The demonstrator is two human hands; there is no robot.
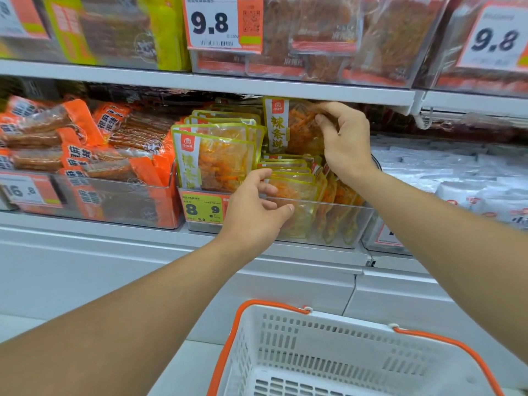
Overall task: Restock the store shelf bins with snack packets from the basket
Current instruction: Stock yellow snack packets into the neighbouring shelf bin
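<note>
A clear plastic bin [328,208] on the middle shelf holds several yellow-green snack packets with orange contents. My right hand [344,141] pinches the top of one such packet [288,127], held upright above the bin's right half, just under the upper shelf edge. My left hand [257,207] grips the bin's front rim, fingers curled over the tops of the front packets [291,187]. A taller stack of the same packets [217,161] stands in the bin's left half. The white basket with orange handles [328,352] sits below; the part in view shows no packets.
An adjacent clear bin [114,201] at the left holds orange packets. White packets [457,172] lie in the bin at the right. The upper shelf [228,84] hangs low over the bins, carrying more packets and 9.8 price tags [211,22]. A yellow price label [203,208] fronts the middle bin.
</note>
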